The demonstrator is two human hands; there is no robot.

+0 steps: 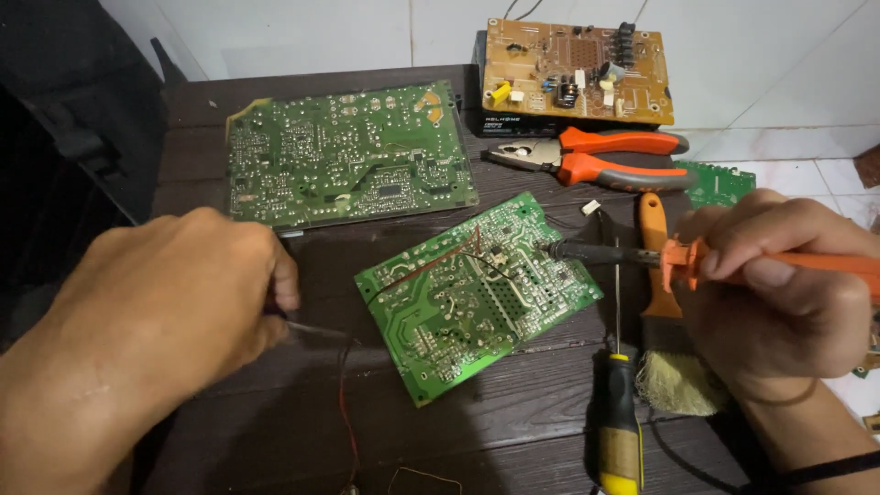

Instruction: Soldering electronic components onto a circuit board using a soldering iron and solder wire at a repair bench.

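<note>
Item one: my right hand point(779, 284), fingers closed around the orange handle of a soldering iron point(642, 257), its dark tip resting on the small green circuit board point(477, 293) near that board's upper right corner. Item two: my left hand point(156, 321), curled shut, pinching a thin metal probe point(316, 328) whose point sits just off the board's left edge; a red wire point(346, 412) trails below it. The small board lies tilted at the middle of the dark wooden table point(513, 422). Behind it, a larger green board point(348, 156); beyond, a brown board point(577, 69) on a black box. Orange-handled pliers point(596, 156) lie to the right, a yellow-and-black screwdriver point(619, 422) near the front edge.
</note>
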